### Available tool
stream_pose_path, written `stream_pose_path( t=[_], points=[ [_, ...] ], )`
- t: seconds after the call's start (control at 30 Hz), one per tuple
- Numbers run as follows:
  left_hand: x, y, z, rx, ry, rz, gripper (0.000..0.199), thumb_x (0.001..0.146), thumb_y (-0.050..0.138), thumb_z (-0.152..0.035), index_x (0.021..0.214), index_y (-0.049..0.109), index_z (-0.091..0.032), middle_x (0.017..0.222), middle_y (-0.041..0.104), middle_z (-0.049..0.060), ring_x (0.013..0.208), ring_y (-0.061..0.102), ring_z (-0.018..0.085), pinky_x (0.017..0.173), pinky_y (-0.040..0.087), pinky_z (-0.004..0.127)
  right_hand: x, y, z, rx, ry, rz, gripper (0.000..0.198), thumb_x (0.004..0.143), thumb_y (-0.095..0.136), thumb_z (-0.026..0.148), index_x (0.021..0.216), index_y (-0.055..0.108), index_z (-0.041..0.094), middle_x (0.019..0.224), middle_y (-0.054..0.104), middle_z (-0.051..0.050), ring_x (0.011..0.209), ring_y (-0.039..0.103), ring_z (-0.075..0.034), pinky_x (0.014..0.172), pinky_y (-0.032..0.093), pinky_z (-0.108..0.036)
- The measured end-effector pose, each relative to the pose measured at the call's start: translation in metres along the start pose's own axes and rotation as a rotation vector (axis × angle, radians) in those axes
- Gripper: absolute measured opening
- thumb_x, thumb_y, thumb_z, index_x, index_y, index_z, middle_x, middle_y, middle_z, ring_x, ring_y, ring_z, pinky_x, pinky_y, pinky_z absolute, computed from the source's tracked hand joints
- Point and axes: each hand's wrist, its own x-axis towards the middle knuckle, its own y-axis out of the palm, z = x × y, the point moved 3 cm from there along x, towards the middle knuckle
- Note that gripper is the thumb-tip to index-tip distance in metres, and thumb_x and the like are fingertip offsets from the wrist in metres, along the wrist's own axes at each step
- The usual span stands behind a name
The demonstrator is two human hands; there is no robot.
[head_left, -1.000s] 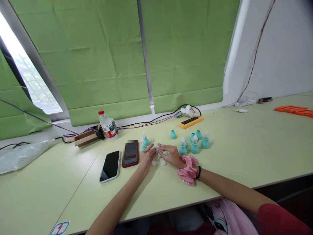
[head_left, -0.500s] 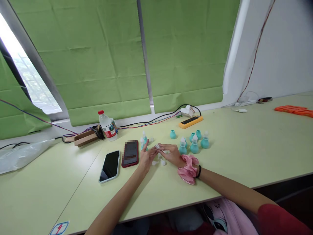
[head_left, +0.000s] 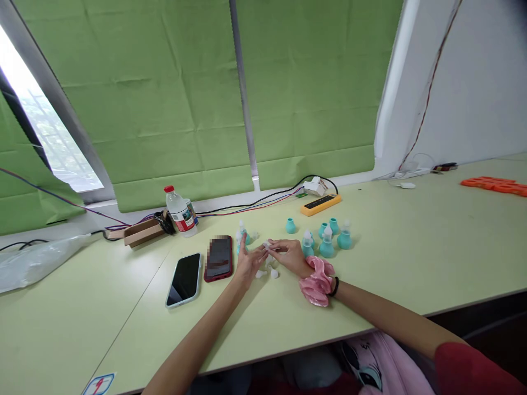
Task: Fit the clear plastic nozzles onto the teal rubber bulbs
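My left hand (head_left: pixel 249 264) and my right hand (head_left: pixel 291 258) meet over the table at a small whitish plastic piece (head_left: pixel 267 245). The right thumb and fingers pinch it. Left fingertips grip its other side, while the left thumb stands apart, pointing up; the exact hold is partly hidden. Beneath the hands lie several small white plastic tips (head_left: pixel 274 273). Close to the right hand stand several teal squeeze bulbs (head_left: pixel 326 248), some with clear necks and white tips, others bare like the teal bulb (head_left: pixel 290 226) farther back. Behind the left hand, more teal bulbs (head_left: pixel 246 237) are partly covered.
Left of my hands lie a red-cased phone (head_left: pixel 219 258) and a light-cased phone (head_left: pixel 184 280). Toward the window are a red-capped bottle (head_left: pixel 180 213), a cardboard box (head_left: pixel 144 232), cables and a yellow-orange meter (head_left: pixel 320 205). Orange plastic parts (head_left: pixel 494 185) lie far right.
The small plastic piece has turned slightly between my fingertips, and the right fingers have shifted a little. The bulbs and phones stay where they were.
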Motion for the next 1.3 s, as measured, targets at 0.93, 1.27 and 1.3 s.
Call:
stream_pose_path(
  t=[0.93,1.27,1.3],
  points=[
    [-0.001,0.0,-0.002,0.521,0.067,-0.01,0.034,0.055,0.067,-0.026,0.085,0.061,-0.011,0.065,0.058,0.003,0.056,0.051,0.01,0.046,0.038,0.018,0.0,0.0,0.004,0.55,0.726,0.092,0.02,0.058,0.064,0.022,0.074,0.063,0.011,0.063,0.064,-0.005,0.055,0.06,-0.012,0.052,0.05,-0.02],
    [0.0,0.0,-0.002,0.521,0.109,0.054,0.034,0.049,0.071,-0.023,0.079,0.056,-0.012,0.063,0.06,0.003,0.055,0.053,0.011,0.052,0.043,0.022,0.002,-0.002,0.009,0.466,0.686,0.031,0.021,0.051,0.067,0.023,0.067,0.062,0.012,0.062,0.062,-0.003,0.053,0.058,-0.012,0.052,0.049,-0.024],
    [0.0,-0.001,-0.002,0.54,0.119,0.05,0.035,0.049,0.071,-0.023,0.079,0.057,-0.012,0.065,0.06,0.004,0.058,0.055,0.013,0.054,0.044,0.023,0.002,-0.002,0.009,0.467,0.675,0.034,0.021,0.05,0.068,0.024,0.067,0.062,0.012,0.062,0.062,-0.003,0.055,0.058,-0.012,0.053,0.049,-0.024]
  ],
)
